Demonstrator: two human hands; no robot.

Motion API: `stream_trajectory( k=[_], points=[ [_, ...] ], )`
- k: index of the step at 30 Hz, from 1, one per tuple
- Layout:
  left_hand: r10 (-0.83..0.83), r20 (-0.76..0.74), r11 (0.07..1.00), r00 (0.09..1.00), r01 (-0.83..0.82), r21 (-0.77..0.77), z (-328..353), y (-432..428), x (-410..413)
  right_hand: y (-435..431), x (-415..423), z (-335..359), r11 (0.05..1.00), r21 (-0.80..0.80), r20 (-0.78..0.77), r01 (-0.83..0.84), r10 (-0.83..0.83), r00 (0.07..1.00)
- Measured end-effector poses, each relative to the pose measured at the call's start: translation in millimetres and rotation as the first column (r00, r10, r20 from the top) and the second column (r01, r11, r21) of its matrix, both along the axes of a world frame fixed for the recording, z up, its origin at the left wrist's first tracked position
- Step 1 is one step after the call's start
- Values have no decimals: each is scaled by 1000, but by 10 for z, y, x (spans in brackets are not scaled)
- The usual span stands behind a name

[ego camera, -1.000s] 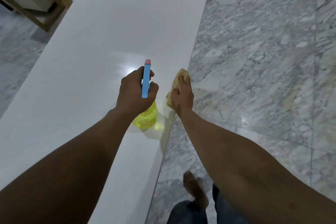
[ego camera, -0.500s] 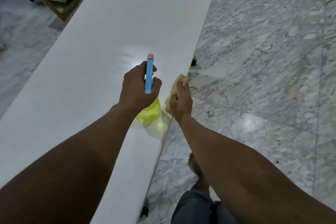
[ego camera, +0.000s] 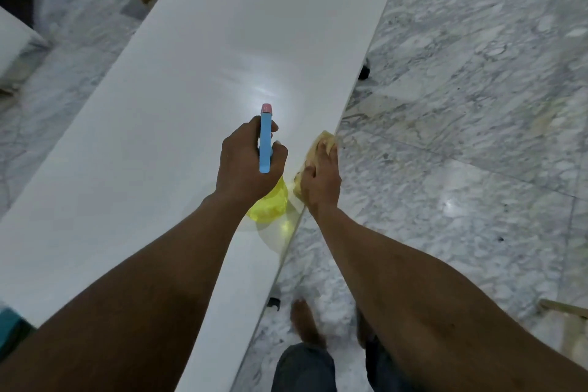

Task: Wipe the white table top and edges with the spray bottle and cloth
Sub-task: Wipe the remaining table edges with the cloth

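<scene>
The spray bottle (ego camera: 265, 149) is held upright over the counter (ego camera: 178, 99), near its right long edge, by the left grip (ego camera: 248, 169), which is closed round the neck below the blue head; the pink-tipped nozzle is aimed away along the surface, probably so that liquid lands ahead of the wiped section. Whether the base touches the counter cannot be told. The cloth (ego camera: 319, 138) is pressed onto that right edge by the right grip (ego camera: 321, 181), whose fingers are laid nearly straight over it, so top and side face can likely be covered in one pass; the thumb is hidden. The counter is a long, flat, glossy white slab with a crisp straight edge, and a lamp is reflected in it. The bottle body is translucent yellow plastic, rounded, and tints its own shadow. The cloth is pale yellow, soft and bunched. The floor (ego camera: 461, 111) beneath is polished grey-veined marble
</scene>
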State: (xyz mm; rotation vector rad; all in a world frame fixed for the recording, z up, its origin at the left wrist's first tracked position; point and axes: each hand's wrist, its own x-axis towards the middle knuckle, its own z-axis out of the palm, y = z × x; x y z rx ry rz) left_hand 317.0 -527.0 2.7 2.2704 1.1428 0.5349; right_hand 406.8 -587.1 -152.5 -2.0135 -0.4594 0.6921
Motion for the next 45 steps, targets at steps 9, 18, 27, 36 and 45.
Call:
stream_trajectory(
  k=[9, 18, 27, 36, 45],
  points=[
    [-73, 13, 997, 997, 73, 38, 5, -370, -1113, -479, -1041, -2, 998, 9, 13, 60, -60, 998],
    [-170, 23, 985, 985, 170, 6, -9, -893, -2373, -1053, -2310, -39, 997, -49, 115, 62, -56, 992],
    [-181, 26, 983, 983, 182, -35, -11, -1228, -3241, -1591, -3340, -28, 998, -45, 142, 52, -45, 989],
    [-170, 48, 985, 984, 171, -16, -15, -1468, -3672, -1989, -4055, -51, 997, 24, 104, 70, -72, 992],
    [-152, 77, 988, 985, 152, 6, 227, -1875, -4405, -2541, -4810, 25, 997, -39, 99, -61, 65, 993]
  ],
)
